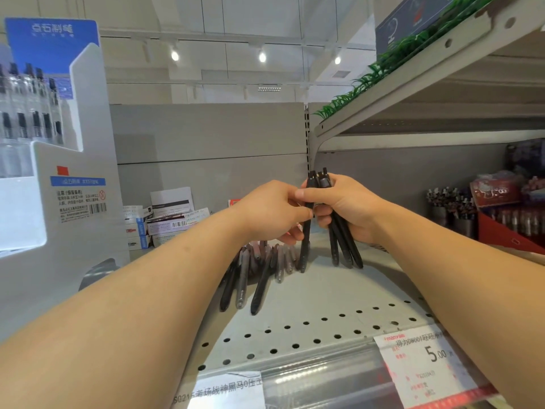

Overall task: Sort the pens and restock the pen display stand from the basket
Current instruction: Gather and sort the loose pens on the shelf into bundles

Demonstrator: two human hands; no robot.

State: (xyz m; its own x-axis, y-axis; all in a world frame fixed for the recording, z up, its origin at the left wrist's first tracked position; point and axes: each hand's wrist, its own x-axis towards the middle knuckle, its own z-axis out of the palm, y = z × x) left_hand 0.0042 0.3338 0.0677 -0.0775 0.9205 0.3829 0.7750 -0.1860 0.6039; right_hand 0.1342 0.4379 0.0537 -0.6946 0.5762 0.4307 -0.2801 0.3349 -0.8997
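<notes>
Black pens point(342, 240) upright in right hand's point(348, 208) grip, tips below.

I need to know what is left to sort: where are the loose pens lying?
In the head view the loose pens lie centre frame on the perforated shelf, just below the left hand.

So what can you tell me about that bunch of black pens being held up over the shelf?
The bunch of black pens is several slim, dark pens that look like matte plastic, held roughly upright with clicker ends up and tips fanning down toward the grey perforated shelf. The right hand grips them around the upper half. The left hand pinches one pen at the bunch's left edge, standing apart lower down.
</notes>
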